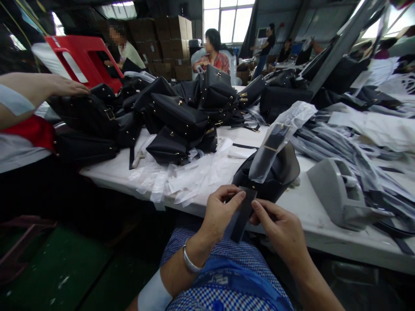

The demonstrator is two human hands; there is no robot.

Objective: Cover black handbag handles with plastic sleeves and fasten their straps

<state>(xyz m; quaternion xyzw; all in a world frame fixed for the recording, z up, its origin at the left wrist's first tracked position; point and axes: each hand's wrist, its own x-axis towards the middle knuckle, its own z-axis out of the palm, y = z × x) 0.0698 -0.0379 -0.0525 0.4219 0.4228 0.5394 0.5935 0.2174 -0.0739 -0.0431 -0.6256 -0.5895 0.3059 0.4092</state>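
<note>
My left hand pinches the upper left edge of a flat dark strip, thumb on top. The strip hangs down over my lap and looks like leather or plastic film; which one I cannot tell. At the strip's upper right edge, the fingertips of my right hand are pressed together on it. Just beyond both hands a black handbag stands at the table edge. A clear plastic sleeve with a dark strap piece and a gold-coloured buckle inside leans across the bag.
Black handbags are heaped over the white table, with plastic scraps in front. To the right stand a grey tape dispenser and plastic-wrapped straps. A co-worker's hand rests on a bag at left.
</note>
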